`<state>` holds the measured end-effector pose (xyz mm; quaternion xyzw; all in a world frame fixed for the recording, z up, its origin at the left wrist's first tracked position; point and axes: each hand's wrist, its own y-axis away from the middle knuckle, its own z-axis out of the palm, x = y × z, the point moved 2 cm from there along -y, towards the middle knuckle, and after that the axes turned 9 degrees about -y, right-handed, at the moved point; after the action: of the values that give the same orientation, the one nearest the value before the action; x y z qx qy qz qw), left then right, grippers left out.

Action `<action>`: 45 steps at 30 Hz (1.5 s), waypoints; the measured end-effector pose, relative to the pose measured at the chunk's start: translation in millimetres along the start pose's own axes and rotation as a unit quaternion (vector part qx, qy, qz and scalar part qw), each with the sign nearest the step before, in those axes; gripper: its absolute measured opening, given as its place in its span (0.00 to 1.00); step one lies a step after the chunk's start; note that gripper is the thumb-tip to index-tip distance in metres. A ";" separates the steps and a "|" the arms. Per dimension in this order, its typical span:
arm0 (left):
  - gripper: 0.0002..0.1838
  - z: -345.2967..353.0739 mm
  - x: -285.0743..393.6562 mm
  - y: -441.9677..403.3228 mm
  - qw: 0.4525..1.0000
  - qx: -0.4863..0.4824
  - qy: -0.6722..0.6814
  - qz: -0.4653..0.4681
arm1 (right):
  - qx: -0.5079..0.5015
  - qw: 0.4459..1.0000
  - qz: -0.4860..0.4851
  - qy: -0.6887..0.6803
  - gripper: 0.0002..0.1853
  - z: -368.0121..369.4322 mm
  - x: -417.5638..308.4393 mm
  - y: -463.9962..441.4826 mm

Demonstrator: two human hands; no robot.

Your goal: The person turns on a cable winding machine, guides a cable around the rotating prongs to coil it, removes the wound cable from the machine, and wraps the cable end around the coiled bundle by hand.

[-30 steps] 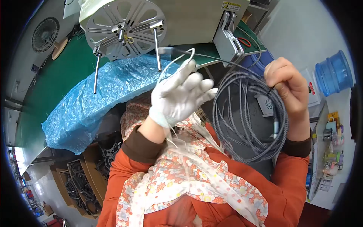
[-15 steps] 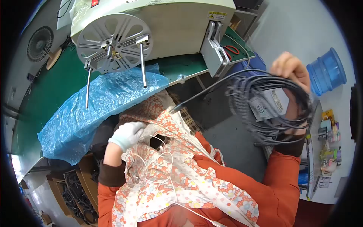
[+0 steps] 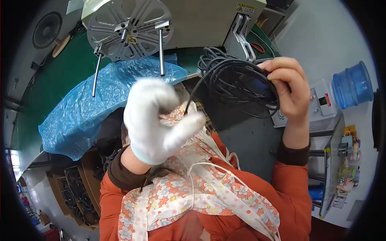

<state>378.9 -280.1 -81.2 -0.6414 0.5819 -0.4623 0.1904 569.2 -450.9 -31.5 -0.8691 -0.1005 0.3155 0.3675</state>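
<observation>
My right hand is bare and pinches one side of a coil of black braided cable, which hangs to the left of its fingers. From the coil a single strand runs down towards my left hand. That hand wears a white glove and is blurred, with the thumb apart from the curved fingers and nothing visible between them. A thin white cord lies over the flowered apron.
A metal spoked wheel with rods stands on the green table. Blue plastic sheeting drapes over the table's edge. Red-handled scissors, a blue water bottle, a fan and boxes of cables surround the work area.
The coil has swung up and left, and my right hand has moved left with it. My left hand has risen from the apron to in front of the blue sheeting.
</observation>
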 end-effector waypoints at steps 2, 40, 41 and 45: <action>0.34 13.4 -7.4 -3.7 0.993 0.076 0.060 -0.068 | 0.045 0.998 -0.031 0.034 0.04 14.0 -1.9 7.9; 0.17 97.8 -62.1 45.2 0.456 -0.150 0.821 -0.310 | 0.172 0.625 0.383 -0.659 0.16 92.4 71.9 60.5; 0.17 96.6 -67.1 47.4 0.454 -0.182 0.823 -0.288 | 0.120 0.673 0.380 -0.623 0.15 92.6 67.9 59.4; 0.18 99.0 -71.1 53.5 0.417 -0.221 0.836 -0.281 | 0.038 0.679 0.431 -0.594 0.14 97.6 72.2 53.9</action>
<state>436.5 -257.0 -199.0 -0.0863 0.3236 -0.6540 -0.6784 561.8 -403.7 -155.5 -0.4318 0.0999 0.8922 0.0868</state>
